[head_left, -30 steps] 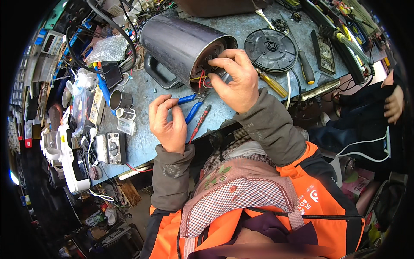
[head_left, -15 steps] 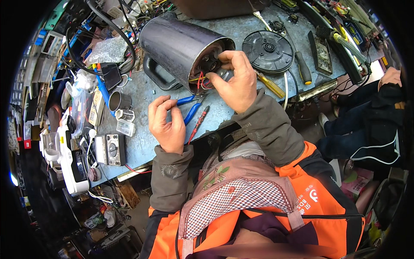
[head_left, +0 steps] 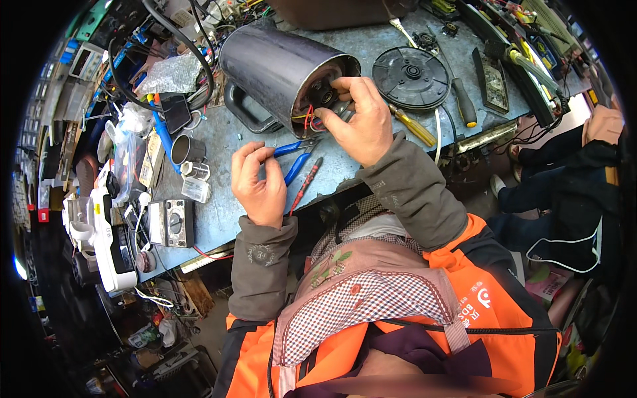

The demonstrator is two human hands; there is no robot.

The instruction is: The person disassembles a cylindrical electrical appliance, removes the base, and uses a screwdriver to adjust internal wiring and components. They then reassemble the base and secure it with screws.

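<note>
A dark metal cylinder with a handle (head_left: pixel 262 60) lies on its side, its open end facing right. Inside that end are a black round fitting (head_left: pixel 324 96) and red and yellow wires (head_left: pixel 308 118). My right hand (head_left: pixel 365 123) has its index finger and thumb on the fitting and wires, partly hiding them. My left hand (head_left: pixel 259 186) is curled at the handle ends of blue-handled pliers (head_left: pixel 298 166), just below the cylinder. The pliers' jaws are beside the red wires. A red pen-like tool (head_left: pixel 306 186) lies to their right.
On the bench (head_left: pixel 219 166) are a black disc (head_left: pixel 410 76), screwdrivers (head_left: pixel 461 99), an analogue multimeter (head_left: pixel 171 223), a metal cup (head_left: pixel 187 149), a white appliance (head_left: pixel 106 235) and piled cables and tools at left and back. Another person's dark-trousered legs (head_left: pixel 544 199) are at the right.
My right fingers have shifted slightly on the black fitting, which now shows more. The other person at the right has moved a hand and clothing.
</note>
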